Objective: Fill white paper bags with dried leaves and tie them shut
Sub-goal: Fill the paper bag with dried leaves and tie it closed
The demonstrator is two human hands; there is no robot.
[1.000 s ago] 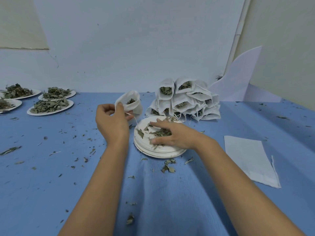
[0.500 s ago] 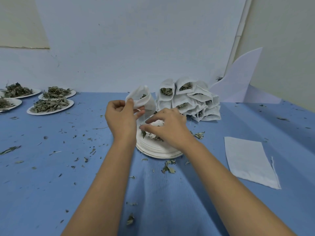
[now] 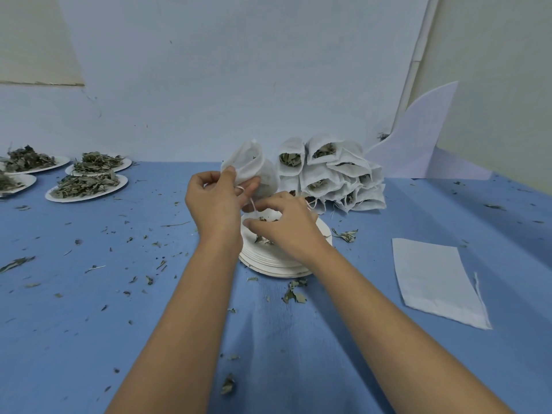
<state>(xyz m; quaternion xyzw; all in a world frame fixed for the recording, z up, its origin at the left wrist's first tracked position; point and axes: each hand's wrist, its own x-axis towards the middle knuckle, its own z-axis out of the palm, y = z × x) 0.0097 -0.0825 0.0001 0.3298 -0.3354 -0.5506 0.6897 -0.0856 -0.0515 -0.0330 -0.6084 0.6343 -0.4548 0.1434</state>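
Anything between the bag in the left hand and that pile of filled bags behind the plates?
Nothing visible. The left hand holds the white paper bag up just left of the pile of filled bags, with open air between. The right hand is lower, at the drawstring over the stack of paper plates.

At frame centre, the left hand [image 3: 215,204] grips a white bag [image 3: 254,165] above a stack of plates [image 3: 286,264]; the right hand [image 3: 286,228] pinches its string [image 3: 253,203]. A pile of filled bags [image 3: 337,177] sits behind on the blue surface [image 3: 89,324].
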